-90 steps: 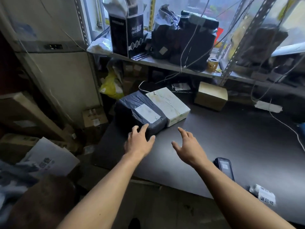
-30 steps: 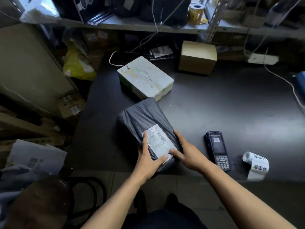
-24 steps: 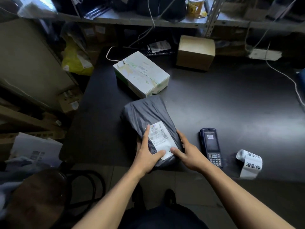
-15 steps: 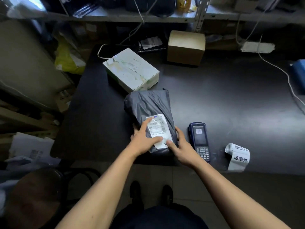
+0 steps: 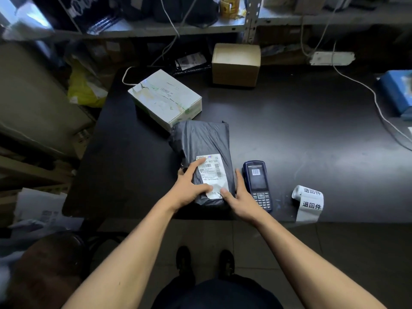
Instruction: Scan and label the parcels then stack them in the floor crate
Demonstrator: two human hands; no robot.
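Parcel: grey poly-bag parcel (image 5: 201,152) lies at the near edge of the black table (image 5: 289,130), long axis running away from the person.
Left hand (image 5: 189,186): fingers spread flat on its shipping label (image 5: 210,172).
Right hand (image 5: 242,198): open against its right side, nearer the scanner (image 5: 257,184).
Scanner: just right of parcel.
Label roll (image 5: 308,201): further right.
White box (image 5: 165,99): touching the parcel's far corner.
Room: cluttered shelving (image 5: 156,30) behind.

A parcel depot's packing room: cluttered metal shelving (image 5: 156,32), parcels, handheld scanner (image 5: 257,185), label roll (image 5: 308,202) on dark table (image 5: 301,134).
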